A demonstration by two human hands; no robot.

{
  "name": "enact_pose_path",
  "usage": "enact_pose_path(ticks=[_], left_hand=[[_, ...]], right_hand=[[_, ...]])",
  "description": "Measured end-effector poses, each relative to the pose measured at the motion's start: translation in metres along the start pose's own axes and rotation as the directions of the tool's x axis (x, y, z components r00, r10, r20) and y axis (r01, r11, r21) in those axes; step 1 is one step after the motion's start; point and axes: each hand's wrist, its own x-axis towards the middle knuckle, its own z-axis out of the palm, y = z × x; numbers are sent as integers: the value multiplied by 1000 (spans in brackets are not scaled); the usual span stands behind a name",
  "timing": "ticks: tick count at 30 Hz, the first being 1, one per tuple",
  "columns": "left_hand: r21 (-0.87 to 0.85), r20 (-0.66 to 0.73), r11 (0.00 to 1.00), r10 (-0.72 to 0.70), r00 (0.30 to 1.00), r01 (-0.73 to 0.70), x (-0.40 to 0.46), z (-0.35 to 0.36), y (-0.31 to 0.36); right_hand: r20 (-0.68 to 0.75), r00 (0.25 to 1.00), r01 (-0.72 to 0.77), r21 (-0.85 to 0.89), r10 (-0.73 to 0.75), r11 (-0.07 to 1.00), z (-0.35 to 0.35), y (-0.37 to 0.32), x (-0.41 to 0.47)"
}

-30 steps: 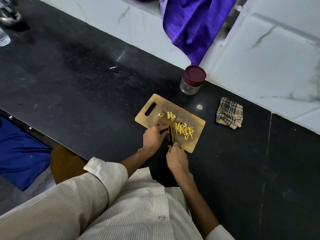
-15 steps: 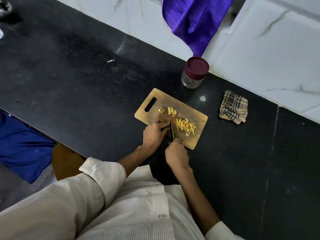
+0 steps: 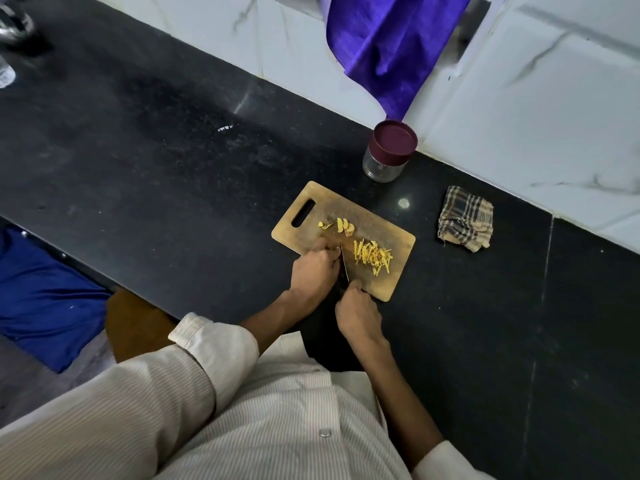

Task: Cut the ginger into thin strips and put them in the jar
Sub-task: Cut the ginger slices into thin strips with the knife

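You see a black speckled worktop (image 3: pixel 173 161) against white marbled wall tiles (image 3: pixel 519 109) with grey veins. The cutting board (image 3: pixel 384 233) is light brown wood, the ginger strips (image 3: pixel 372 255) bright yellow. The jar (image 3: pixel 384 168) is clear glass under a maroon lid (image 3: pixel 394 138). The cloth (image 3: pixel 465 219) is brown-and-black check, the hanging fabric (image 3: pixel 388 46) vivid purple, your shirt (image 3: pixel 242 417) cream with fine stripes.

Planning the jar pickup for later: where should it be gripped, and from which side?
Judging by its pose, grip the clear glass body of the jar below the maroon lid, coming from the cutting board side. It stands upright and closed close to the white wall, with a purple cloth hanging above it, so the front is probably the open approach.
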Motion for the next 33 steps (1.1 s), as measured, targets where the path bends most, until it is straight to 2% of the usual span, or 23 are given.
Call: enact_pose_path(ticks=[4,9,15,22,28,33], left_hand=[[38,0,999,8,1000,-8,0,0,1],[71,5,997,-6,1000,6,3,-1,2],[94,26,996,-5,1000,2,5,-3,4],[91,8,995,-27,1000,27,3,-2,1],[24,-35,1000,-16,999,17,0,0,-2],[-131,-12,991,-19,1000,18,0,0,-9]], right_hand=[[-25,1000,8,33,-7,999,-6,10,8],[-27,998,-49,187,55,981,0,4,6],[-48,995,-77,224,90,972,-2,-3,8],[-50,993,-86,351,110,932,4,0,8],[-58,989,-102,403,136,909,4,15,9],[-46,989,-103,443,137,891,1,22,11]])
